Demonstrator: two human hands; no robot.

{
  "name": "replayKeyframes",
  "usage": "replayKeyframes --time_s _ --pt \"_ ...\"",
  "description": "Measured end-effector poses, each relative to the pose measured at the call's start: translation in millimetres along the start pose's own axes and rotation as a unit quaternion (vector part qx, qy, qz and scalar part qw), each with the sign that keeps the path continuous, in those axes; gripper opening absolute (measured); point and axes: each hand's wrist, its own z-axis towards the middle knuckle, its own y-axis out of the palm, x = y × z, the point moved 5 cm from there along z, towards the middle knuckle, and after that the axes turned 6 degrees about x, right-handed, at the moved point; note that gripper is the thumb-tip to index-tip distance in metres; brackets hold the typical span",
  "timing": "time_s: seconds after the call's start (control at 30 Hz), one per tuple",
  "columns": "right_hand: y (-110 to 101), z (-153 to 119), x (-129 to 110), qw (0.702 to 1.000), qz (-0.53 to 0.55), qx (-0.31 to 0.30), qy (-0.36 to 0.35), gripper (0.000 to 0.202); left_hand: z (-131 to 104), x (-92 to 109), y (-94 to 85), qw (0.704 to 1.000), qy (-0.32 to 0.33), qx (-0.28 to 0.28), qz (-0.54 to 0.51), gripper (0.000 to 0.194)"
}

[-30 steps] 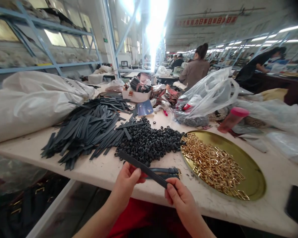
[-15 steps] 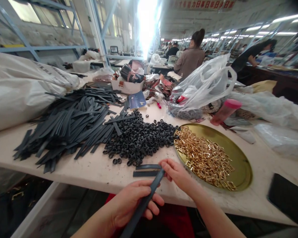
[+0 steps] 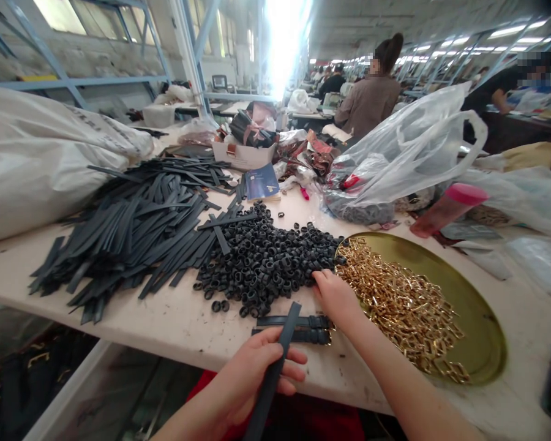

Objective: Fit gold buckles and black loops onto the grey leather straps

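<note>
My left hand [image 3: 269,367] is closed round a dark strap [image 3: 282,343], its far end pointing up and away. My right hand [image 3: 333,294] is at the right edge of a heap of small black strap loops [image 3: 266,263]. Its fingers are bent together there, and whether a loop is between them is hidden. Just beyond my left hand lie two straps [image 3: 314,336] with loops and gold-coloured metal at their right ends. Beside my right forearm, a round gold-coloured tray [image 3: 477,331] holds many gold-coloured buckles [image 3: 395,300].
A big pile of dark straps [image 3: 138,226] spreads over the left of the table, beside a white sack [image 3: 41,165]. Farther back are a blue booklet [image 3: 262,182], a clear plastic bag [image 3: 408,147] and a pink-lidded container [image 3: 450,209]. A person [image 3: 371,101] is beyond the table.
My right hand has left the strap's far end and moved forward to the loop heap. My left hand keeps hold of the strap. The camera view has shifted slightly left.
</note>
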Motion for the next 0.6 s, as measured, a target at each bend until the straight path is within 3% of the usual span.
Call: replayKeyframes --time_s 0.23,0.6 --pt "-2.3 -5.8 -8.6 1.0 -0.003 -0.015 0.008 0.021 -9.0 -1.1 3.3 0.999 -0.006 0.018 -0.028 0.035" --pt "-8.1 -17.7 -4.9 1.0 -0.012 -0.004 0.025 0.017 -24.8 -2.6 -0.3 0.993 0.072 0.034 -0.087 0.031"
